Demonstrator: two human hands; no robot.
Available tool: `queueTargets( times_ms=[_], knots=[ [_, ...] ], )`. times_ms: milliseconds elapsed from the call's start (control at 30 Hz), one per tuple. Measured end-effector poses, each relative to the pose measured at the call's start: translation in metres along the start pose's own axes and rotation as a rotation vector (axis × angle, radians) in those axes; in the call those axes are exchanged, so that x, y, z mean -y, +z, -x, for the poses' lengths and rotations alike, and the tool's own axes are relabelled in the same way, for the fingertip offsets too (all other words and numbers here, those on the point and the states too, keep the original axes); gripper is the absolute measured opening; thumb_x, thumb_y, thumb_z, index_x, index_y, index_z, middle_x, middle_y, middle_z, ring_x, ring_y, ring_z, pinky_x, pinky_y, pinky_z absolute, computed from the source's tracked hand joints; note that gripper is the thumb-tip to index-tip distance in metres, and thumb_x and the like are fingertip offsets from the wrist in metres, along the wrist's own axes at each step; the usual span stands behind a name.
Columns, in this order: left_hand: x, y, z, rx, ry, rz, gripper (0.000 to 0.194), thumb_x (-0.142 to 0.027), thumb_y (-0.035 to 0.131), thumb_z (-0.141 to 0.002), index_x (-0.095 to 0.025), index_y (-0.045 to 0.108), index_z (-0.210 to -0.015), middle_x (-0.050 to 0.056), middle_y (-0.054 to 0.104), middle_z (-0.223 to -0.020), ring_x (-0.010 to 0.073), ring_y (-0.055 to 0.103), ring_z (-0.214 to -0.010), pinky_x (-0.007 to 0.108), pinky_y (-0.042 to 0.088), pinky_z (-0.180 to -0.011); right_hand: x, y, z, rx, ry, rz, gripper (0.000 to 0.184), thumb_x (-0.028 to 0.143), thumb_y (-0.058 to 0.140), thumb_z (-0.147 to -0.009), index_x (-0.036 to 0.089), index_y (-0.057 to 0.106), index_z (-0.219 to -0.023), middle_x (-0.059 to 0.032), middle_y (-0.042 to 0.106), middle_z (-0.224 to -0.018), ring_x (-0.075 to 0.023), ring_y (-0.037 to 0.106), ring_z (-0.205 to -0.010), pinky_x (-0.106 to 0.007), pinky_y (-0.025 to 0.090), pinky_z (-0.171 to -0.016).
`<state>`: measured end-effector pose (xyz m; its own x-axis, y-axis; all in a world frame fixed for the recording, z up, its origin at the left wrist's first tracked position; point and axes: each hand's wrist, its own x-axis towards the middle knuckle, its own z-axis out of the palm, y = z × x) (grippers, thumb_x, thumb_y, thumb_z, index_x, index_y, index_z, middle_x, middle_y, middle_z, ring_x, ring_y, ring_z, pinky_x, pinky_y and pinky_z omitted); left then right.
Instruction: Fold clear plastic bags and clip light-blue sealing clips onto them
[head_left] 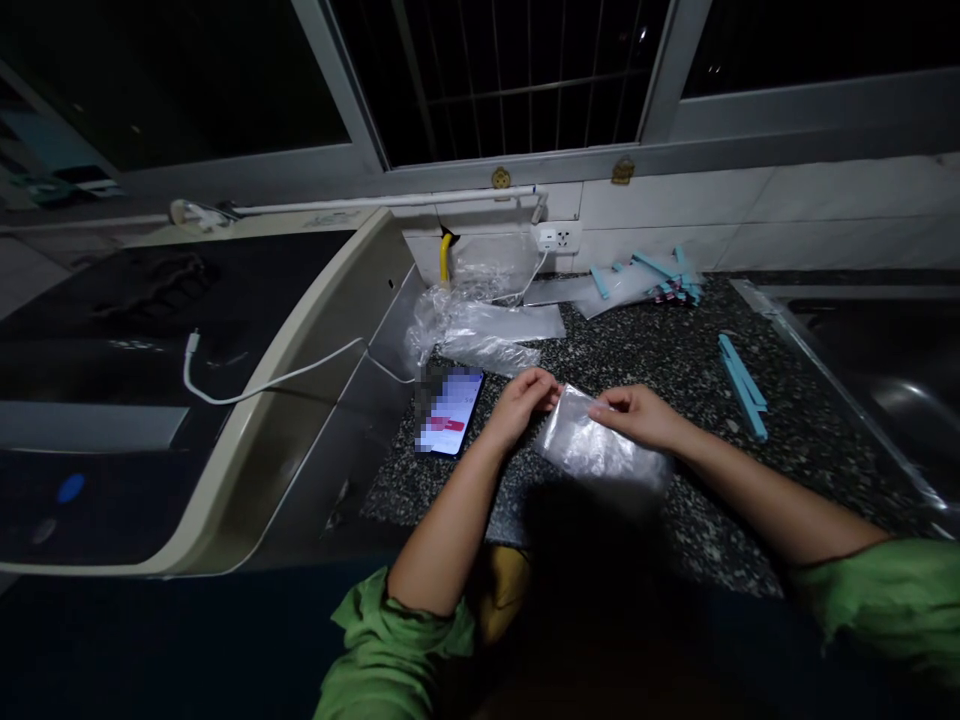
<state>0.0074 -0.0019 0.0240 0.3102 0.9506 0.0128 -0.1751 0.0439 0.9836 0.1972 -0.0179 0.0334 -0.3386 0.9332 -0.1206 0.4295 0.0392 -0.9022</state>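
Observation:
A small clear plastic bag [600, 452] lies on the speckled dark countertop [675, 350] in front of me. My left hand [521, 400] pinches the bag's top left edge with closed fingers. On the other side, my right hand [637, 412] pinches its top right edge. Both forearms reach in from the bottom, with green sleeves pushed up.
A lit phone [450, 412] lies left of my hands, with a white cable [270, 375] leading off to the left. More clear bags [480, 325] pile behind it. Light blue sticks [742, 385] lie at the right and several more [667, 280] by the wall. A steel sink [877, 370] is far right.

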Motion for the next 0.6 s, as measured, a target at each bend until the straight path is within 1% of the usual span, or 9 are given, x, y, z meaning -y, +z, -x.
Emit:
queueTargets(
  times_ms=[100,167,200,267,400,500,600],
  knots=[
    [-0.0028,-0.0009,0.0018,0.053,0.019,-0.189,0.03,-0.044,0.063,-0.063,-0.015,0.054,-0.065,-0.003,0.053,-0.062,0.009,0.047,-0.062,0.021,0.036,-0.062,0.0014,-0.0009,0.0009,-0.031,-0.033,0.04,0.045,0.06,0.056,-0.062,0.016,0.05,-0.054,0.0043,0.037,-0.05,-0.0075,0.033,-0.049,-0.022,0.023,-0.046],
    [-0.0027,0.0009,0.0022,0.075,0.013,-0.252,0.03,-0.043,0.066,-0.06,-0.014,0.056,-0.063,-0.003,0.052,-0.059,0.009,0.045,-0.06,0.021,0.034,-0.059,0.0011,-0.0003,0.0016,-0.049,-0.049,0.061,0.045,0.06,0.055,-0.062,0.016,0.049,-0.054,0.0043,0.036,-0.05,-0.0074,0.032,-0.049,-0.022,0.022,-0.045],
    [-0.0021,0.0018,0.0019,0.066,0.008,-0.256,0.03,-0.042,0.066,-0.059,-0.014,0.056,-0.063,-0.003,0.052,-0.059,0.0089,0.044,-0.059,0.021,0.034,-0.058,0.0008,0.0001,0.0019,-0.049,-0.051,0.065,0.045,0.06,0.055,-0.063,0.016,0.049,-0.054,0.0044,0.036,-0.05,-0.0073,0.031,-0.049,-0.022,0.022,-0.045],
    [-0.0004,0.0028,0.0005,0.002,0.006,-0.227,0.029,-0.041,0.068,-0.058,-0.014,0.056,-0.062,-0.004,0.051,-0.057,0.0085,0.043,-0.056,0.021,0.032,-0.056,0.0001,0.0006,0.0028,-0.027,-0.045,0.062,0.045,0.06,0.054,-0.063,0.016,0.05,-0.056,0.0045,0.036,-0.05,-0.0073,0.031,-0.048,-0.022,0.021,-0.045],
    [0.002,0.0006,-0.003,-0.168,0.016,-0.138,0.027,-0.039,0.068,-0.056,-0.015,0.056,-0.062,-0.004,0.051,-0.056,0.0077,0.041,-0.053,0.021,0.031,-0.053,0.0006,-0.0007,0.0042,0.003,-0.039,0.089,0.044,0.059,0.051,-0.066,0.016,0.05,-0.056,0.0033,0.039,-0.051,-0.0081,0.034,-0.049,-0.022,0.023,-0.045],
    [0.001,-0.0027,-0.0037,-0.227,0.027,-0.093,0.026,-0.037,0.068,-0.055,-0.015,0.057,-0.061,-0.004,0.053,-0.056,0.0075,0.041,-0.053,0.021,0.031,-0.053,0.0022,-0.0032,0.0045,-0.007,-0.053,0.121,0.042,0.056,0.05,-0.067,0.016,0.052,-0.057,0.0021,0.042,-0.053,-0.0091,0.037,-0.051,-0.023,0.025,-0.046],
    [-0.0011,-0.0063,-0.0038,-0.281,0.057,-0.066,0.024,-0.035,0.069,-0.055,-0.014,0.058,-0.061,-0.004,0.054,-0.056,0.0076,0.043,-0.054,0.02,0.032,-0.054,0.0035,-0.0058,0.0053,-0.003,-0.064,0.116,0.037,0.053,0.053,-0.066,0.016,0.053,-0.061,0.0023,0.043,-0.054,-0.0094,0.038,-0.052,-0.023,0.027,-0.048]
  ],
)
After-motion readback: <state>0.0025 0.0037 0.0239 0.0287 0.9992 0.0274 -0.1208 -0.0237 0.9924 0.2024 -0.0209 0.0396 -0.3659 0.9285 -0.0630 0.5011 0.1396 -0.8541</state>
